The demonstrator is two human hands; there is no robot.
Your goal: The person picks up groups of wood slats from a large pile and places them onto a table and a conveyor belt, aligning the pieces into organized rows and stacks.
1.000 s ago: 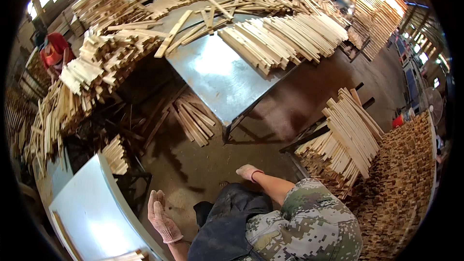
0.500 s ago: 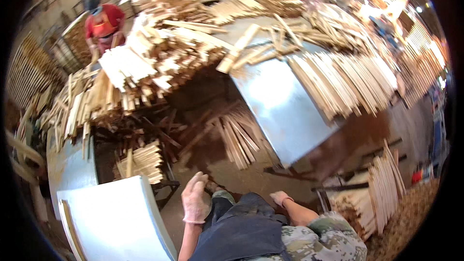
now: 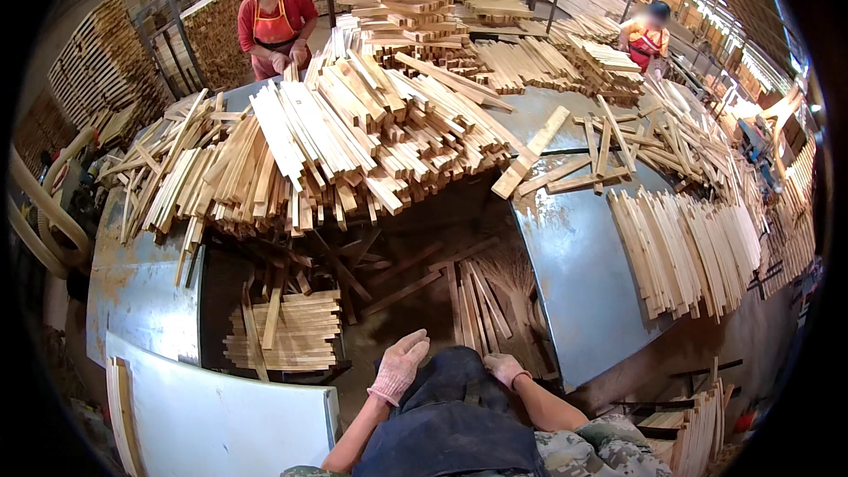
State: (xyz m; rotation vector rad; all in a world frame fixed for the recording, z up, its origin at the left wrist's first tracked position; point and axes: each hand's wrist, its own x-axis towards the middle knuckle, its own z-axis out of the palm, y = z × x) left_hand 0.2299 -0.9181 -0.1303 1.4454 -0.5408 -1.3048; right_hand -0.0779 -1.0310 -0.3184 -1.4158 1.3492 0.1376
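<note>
My left hand [image 3: 400, 368], in a pale knitted glove, is held in front of my dark apron [image 3: 450, 420] with its fingers stretched out and nothing in them. On the apron's other side is my right hand [image 3: 504, 369], gloved too; it looks loosely open and no object shows in it. Ahead of both hands, a few wooden strips [image 3: 478, 309] lean low down beside a straw broom [image 3: 508, 287]. A large heap of pale wooden strips [image 3: 353, 132] covers the table beyond.
To the left are a metal tabletop [image 3: 230, 411] and a low stack of strips [image 3: 300, 331]. A metal table [image 3: 574, 265] at right bears a row of strips [image 3: 685, 252]. One worker [image 3: 276, 22] stands at far left, another [image 3: 647, 40] at far right.
The view has swung and steadied, so the tables and wood appear shifted right and lower. My hands are nearer each other before the apron, with nothing taken up.
</note>
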